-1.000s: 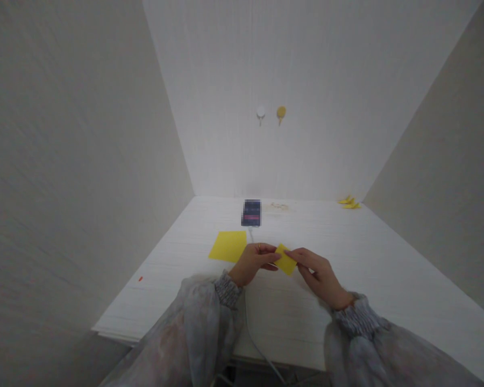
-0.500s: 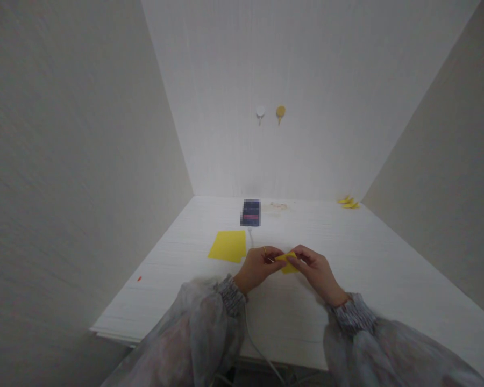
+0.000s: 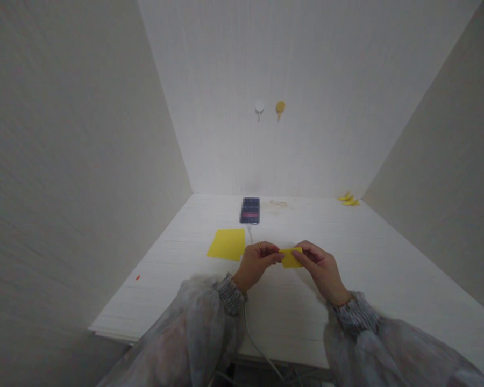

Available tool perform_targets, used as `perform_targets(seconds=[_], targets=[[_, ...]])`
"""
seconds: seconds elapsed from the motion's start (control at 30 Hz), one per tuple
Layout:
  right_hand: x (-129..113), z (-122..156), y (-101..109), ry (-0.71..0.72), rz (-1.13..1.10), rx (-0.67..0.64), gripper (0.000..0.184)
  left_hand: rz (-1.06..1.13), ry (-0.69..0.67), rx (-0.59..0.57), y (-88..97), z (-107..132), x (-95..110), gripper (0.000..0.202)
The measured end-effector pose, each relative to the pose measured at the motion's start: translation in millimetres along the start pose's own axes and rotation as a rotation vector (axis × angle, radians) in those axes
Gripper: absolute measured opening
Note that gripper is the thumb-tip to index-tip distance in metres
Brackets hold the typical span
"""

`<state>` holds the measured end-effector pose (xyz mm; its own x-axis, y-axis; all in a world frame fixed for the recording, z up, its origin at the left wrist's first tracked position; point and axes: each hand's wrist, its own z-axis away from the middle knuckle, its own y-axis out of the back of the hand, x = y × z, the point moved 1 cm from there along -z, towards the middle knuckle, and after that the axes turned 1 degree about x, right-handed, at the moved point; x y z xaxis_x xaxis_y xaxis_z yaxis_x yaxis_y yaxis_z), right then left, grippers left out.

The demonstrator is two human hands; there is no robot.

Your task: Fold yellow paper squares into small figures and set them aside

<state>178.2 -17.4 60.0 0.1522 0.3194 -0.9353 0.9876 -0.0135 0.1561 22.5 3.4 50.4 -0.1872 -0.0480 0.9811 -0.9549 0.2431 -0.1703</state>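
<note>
A small piece of yellow paper (image 3: 291,259) is held between my two hands above the white table (image 3: 282,317). My left hand (image 3: 258,263), with a ring on one finger, pinches its left corner. On the other side, my right hand (image 3: 319,267) grips the upper right part between thumb and fingers. Whether the paper is folded in layers I cannot tell. A larger flat sheet of yellow paper (image 3: 228,244) lies on the table just left of my left hand.
A phone (image 3: 250,210) with a blurred screen lies near the back wall, its white cable (image 3: 258,349) running under my left wrist. Several folded yellow pieces (image 3: 349,199) sit in the back right corner. Two hooks, white (image 3: 259,107) and yellow (image 3: 280,107), are on the wall. A red bit (image 3: 137,278) lies left.
My hands have risen slightly and spread a little apart. The small yellow paper has turned and now shows a wider, more rectangular face.
</note>
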Motion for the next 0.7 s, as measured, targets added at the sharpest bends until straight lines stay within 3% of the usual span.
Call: perform_targets(seconds=[0.7], targets=[[-2.5,1.2,-1.2,0.024,-0.051,0.018,0.013,-0.029,-0.053,-0.020,-0.7,2.8,3.9,0.017]])
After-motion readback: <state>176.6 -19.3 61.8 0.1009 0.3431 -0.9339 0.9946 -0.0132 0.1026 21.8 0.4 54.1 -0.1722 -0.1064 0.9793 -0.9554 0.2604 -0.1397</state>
